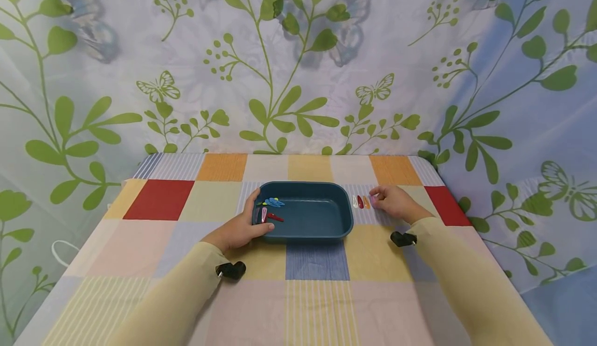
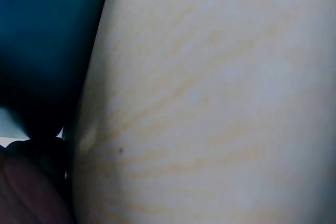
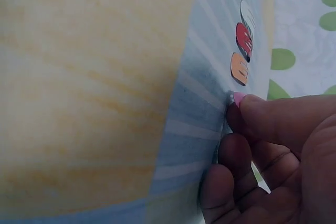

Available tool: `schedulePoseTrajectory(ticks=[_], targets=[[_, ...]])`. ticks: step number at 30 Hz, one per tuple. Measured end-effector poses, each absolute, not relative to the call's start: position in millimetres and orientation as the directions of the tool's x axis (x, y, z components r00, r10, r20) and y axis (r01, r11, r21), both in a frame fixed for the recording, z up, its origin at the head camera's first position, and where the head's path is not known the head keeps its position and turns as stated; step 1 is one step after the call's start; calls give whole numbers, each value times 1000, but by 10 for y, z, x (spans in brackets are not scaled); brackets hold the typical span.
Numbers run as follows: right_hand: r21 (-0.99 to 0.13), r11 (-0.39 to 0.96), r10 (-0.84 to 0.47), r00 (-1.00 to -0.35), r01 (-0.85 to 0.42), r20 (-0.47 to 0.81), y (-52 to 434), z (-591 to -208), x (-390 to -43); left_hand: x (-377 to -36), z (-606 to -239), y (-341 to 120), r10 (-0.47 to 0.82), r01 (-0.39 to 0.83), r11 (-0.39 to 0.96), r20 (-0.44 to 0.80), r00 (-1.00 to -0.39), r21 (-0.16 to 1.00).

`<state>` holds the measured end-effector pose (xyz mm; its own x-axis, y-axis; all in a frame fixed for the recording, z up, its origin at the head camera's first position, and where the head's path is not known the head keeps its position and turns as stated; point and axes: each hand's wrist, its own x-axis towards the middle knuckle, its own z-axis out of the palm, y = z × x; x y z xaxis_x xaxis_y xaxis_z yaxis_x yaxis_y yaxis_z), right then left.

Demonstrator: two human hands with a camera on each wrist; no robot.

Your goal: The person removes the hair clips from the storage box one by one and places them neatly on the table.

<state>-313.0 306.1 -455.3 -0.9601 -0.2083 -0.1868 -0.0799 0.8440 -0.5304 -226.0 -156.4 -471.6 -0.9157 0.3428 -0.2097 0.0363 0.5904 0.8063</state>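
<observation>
Patchwork tablecloth (image 1: 322, 307) is lying beneath a small pink, apparently metal hair clip (image 3: 238, 97), right of a rectangular teal plastic tray (image 1: 305, 239).
Right hand (image 1: 394, 202) is pinching the clip between thumb and fingertip; left hand (image 1: 239, 229) is gripping the tray's left end. Clip is probably weighing little, feeling stiff, slippery: hold its flat faces.

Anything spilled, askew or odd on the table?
Nothing stands out as spilled or damaged. Inside the blue tray, the loose clips at its left end lie at mixed angles, unlike the neat row of white, red and orange clips on the cloth.
</observation>
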Motion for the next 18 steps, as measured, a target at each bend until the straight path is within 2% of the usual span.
schedulePoseTrajectory(ticks=[18], targets=[[-480,874,-195,-957,-70,-216,3025,-4577,-3127,-2270,-4726,-1552,341,34,593,-212,-916,804]])
